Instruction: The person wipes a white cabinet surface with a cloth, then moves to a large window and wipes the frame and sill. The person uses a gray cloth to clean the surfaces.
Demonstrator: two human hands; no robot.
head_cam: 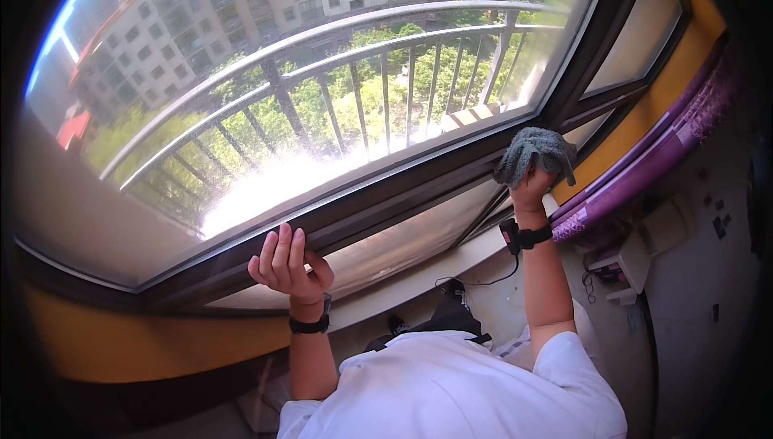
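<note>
A grey terry cloth (535,154) is bunched in my right hand (532,188), up against the dark window frame (410,188) near its right-hand corner. My left hand (290,264) rests at the lower rail of that frame, fingers apart and holding nothing. Above the rail, the large window pane (362,107) is lit by strong glare along its lower part. A lower pane (416,239) lies beneath the rail, between my two arms.
Purple curtains (652,167) hang beside the yellow wall (703,7) at the right. A white sill (416,282) runs below the window. From my right wristband (525,236) a thin cable (483,284) trails down. Outside stands a metal railing (386,46).
</note>
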